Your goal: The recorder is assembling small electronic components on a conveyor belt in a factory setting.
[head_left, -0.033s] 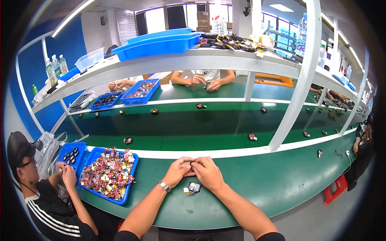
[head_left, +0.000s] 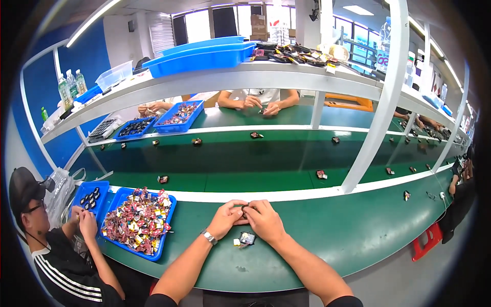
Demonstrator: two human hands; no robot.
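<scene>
My left hand [head_left: 227, 219], with a watch on its wrist, and my right hand [head_left: 264, 221] meet over the green bench [head_left: 327, 230]. Both are closed on a small black part [head_left: 245, 212], mostly covered by my fingers, so its exact kind is hidden. Just below them on the bench lies a small silvery-grey pouch-like piece [head_left: 247, 238] with dark edges and a pale yellow tag. To my left, a blue tray [head_left: 173, 214] is heaped with small pieces in red, yellow and white.
A co-worker [head_left: 66, 245] sits at my left beside a smaller blue tray [head_left: 105, 190] of black parts. Beyond a white rail [head_left: 215, 196] runs a green belt [head_left: 245, 174] carrying scattered small pieces. A white post [head_left: 376, 107] and an overhead shelf [head_left: 307, 81] stand ahead.
</scene>
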